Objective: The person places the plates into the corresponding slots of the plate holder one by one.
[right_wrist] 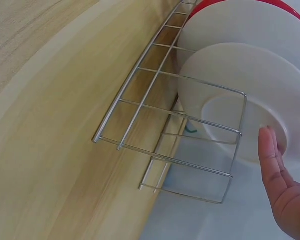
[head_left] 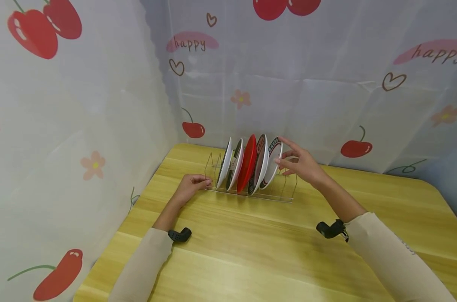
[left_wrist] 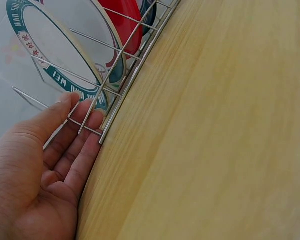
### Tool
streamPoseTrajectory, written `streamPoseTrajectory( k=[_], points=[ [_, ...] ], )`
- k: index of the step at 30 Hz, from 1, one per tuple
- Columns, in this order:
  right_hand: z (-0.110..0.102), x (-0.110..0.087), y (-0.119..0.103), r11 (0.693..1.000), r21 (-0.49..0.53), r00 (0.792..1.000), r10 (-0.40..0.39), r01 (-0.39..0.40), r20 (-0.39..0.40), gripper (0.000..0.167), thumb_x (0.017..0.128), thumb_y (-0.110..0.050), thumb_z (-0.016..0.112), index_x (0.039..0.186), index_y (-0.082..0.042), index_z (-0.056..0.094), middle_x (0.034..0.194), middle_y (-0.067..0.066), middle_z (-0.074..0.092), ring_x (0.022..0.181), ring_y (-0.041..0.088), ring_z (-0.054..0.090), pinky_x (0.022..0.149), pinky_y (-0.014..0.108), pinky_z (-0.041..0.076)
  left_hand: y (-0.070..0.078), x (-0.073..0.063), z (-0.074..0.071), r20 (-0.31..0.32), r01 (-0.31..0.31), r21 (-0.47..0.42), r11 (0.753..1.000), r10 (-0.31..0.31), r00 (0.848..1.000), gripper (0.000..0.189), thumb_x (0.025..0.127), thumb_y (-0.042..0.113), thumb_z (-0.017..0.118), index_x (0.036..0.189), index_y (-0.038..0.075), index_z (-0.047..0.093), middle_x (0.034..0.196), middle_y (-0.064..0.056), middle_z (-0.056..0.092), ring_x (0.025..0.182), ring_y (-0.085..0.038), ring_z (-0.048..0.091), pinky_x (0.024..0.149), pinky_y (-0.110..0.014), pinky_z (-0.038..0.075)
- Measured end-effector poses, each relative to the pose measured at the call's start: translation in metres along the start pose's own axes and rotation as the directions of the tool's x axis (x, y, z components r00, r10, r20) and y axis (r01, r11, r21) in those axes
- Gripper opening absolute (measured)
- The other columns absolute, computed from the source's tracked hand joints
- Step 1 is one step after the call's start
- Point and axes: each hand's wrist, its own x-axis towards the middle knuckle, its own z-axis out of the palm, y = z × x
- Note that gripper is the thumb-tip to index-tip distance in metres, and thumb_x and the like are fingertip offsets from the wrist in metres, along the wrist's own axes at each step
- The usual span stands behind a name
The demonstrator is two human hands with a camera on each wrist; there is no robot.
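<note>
Several plates stand on edge in a wire dish rack (head_left: 273, 197), tilted in its slots. They include a red plate (head_left: 247, 165), a white plate (head_left: 224, 163) at the left end and a patterned-rim plate (head_left: 271, 165) at the right end. My left hand (head_left: 192, 186) pinches the rack's left end wires between thumb and fingers, close to the leftmost plate (left_wrist: 65, 50) with its green lettered rim. My right hand (head_left: 301, 163) holds the rightmost plate, the index finger at its top rim. In the right wrist view, a straight digit lies against that plate's white underside (right_wrist: 225, 65).
The rack stands on a wood-grain table (head_left: 228, 251), near its back edge. Behind and to the left hangs a pale cloth (head_left: 288, 105) printed with cherries, hearts and flowers. The rack's right-end wires (right_wrist: 190, 165) hold no plate.
</note>
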Motion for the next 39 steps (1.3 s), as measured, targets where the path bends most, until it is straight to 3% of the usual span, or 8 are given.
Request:
streamPoseTrajectory(
  k=[8, 14, 20, 26, 29, 33, 36, 39],
  points=[
    [0.002, 0.001, 0.008, 0.999, -0.031, 0.999, -0.040, 0.040, 0.010, 0.075, 0.100, -0.024, 0.068, 0.162, -0.033, 0.027, 0.119, 0.022, 0.054, 0.099, 0.044, 0.068, 0.080, 0.052, 0.061, 0.000, 0.002, -0.001, 0.003, 0.006, 0.004, 1.000, -0.006, 1.000, 0.023, 0.098, 0.016, 0.070, 0.110, -0.003, 0.076, 0.102, -0.013, 0.076, 0.091, -0.019, 0.074, 0.082, -0.031, 0.061],
    [0.004, -0.003, 0.011, 1.000, 0.009, 0.999, -0.025, 0.025, 0.028, 0.075, 0.099, -0.024, 0.070, 0.161, -0.033, 0.029, 0.117, 0.022, 0.053, 0.099, 0.044, 0.069, 0.079, 0.048, 0.062, 0.000, 0.003, -0.002, 0.009, 0.013, -0.003, 1.000, -0.013, 1.000, 0.023, 0.099, 0.014, 0.069, 0.111, -0.005, 0.075, 0.102, -0.014, 0.076, 0.090, -0.019, 0.075, 0.083, -0.031, 0.061],
    [0.004, -0.004, 0.011, 0.999, 0.021, 0.999, -0.036, 0.035, 0.021, 0.075, 0.099, -0.025, 0.070, 0.161, -0.033, 0.029, 0.116, 0.023, 0.053, 0.100, 0.047, 0.068, 0.083, 0.056, 0.059, -0.001, 0.003, -0.002, -0.003, 0.000, -0.007, 1.000, 0.000, 1.000, 0.023, 0.098, 0.013, 0.069, 0.111, -0.006, 0.075, 0.101, -0.015, 0.076, 0.089, -0.020, 0.075, 0.083, -0.031, 0.061],
    [0.002, -0.012, 0.006, 0.999, -0.022, 0.999, -0.023, 0.023, 0.025, 0.074, 0.100, -0.027, 0.067, 0.162, -0.030, 0.026, 0.126, 0.023, 0.055, 0.099, 0.033, 0.071, 0.084, 0.051, 0.060, -0.003, 0.002, -0.001, 0.004, 0.003, -0.010, 1.000, -0.003, 1.000, 0.022, 0.098, 0.013, 0.069, 0.110, -0.005, 0.075, 0.101, -0.014, 0.076, 0.089, -0.020, 0.075, 0.083, -0.032, 0.061],
    [-0.002, -0.020, 0.002, 0.998, -0.044, 0.999, -0.039, 0.037, -0.029, 0.070, 0.102, -0.027, 0.065, 0.162, -0.022, 0.029, 0.131, 0.024, 0.056, 0.099, 0.022, 0.070, 0.083, 0.045, 0.061, -0.003, 0.002, -0.001, 0.010, 0.011, -0.017, 1.000, -0.010, 1.000, 0.023, 0.098, 0.013, 0.070, 0.110, -0.006, 0.075, 0.102, -0.015, 0.076, 0.089, -0.020, 0.075, 0.083, -0.032, 0.061],
    [-0.009, -0.036, 0.004, 0.998, -0.046, 0.979, -0.060, 0.052, -0.193, 0.062, 0.104, -0.026, 0.061, 0.159, -0.015, 0.036, 0.131, 0.023, 0.056, 0.101, 0.012, 0.067, 0.083, 0.030, 0.061, -0.001, 0.001, 0.000, 0.009, 0.008, -0.024, 1.000, -0.008, 1.000, 0.025, 0.098, 0.014, 0.070, 0.111, -0.007, 0.074, 0.103, -0.017, 0.076, 0.089, -0.019, 0.075, 0.083, -0.031, 0.061],
    [-0.012, -0.049, 0.012, 1.000, -0.012, 0.951, -0.017, 0.014, -0.310, 0.060, 0.104, -0.028, 0.060, 0.158, -0.013, 0.038, 0.132, 0.023, 0.055, 0.102, 0.005, 0.065, 0.085, 0.023, 0.058, 0.001, 0.001, -0.001, 0.010, 0.001, -0.031, 1.000, 0.000, 1.000, 0.024, 0.098, 0.013, 0.070, 0.111, -0.007, 0.074, 0.102, -0.017, 0.076, 0.088, -0.019, 0.075, 0.083, -0.031, 0.061],
    [-0.012, -0.058, 0.024, 0.997, 0.044, 0.943, 0.072, -0.061, -0.326, 0.063, 0.105, -0.031, 0.059, 0.160, -0.012, 0.034, 0.139, 0.025, 0.052, 0.107, 0.003, 0.062, 0.090, 0.023, 0.056, 0.001, 0.000, -0.002, 0.008, -0.009, -0.043, 0.999, 0.009, 1.000, 0.025, 0.098, 0.014, 0.070, 0.111, -0.007, 0.074, 0.101, -0.015, 0.076, 0.089, -0.021, 0.075, 0.083, -0.032, 0.061]
  ],
)
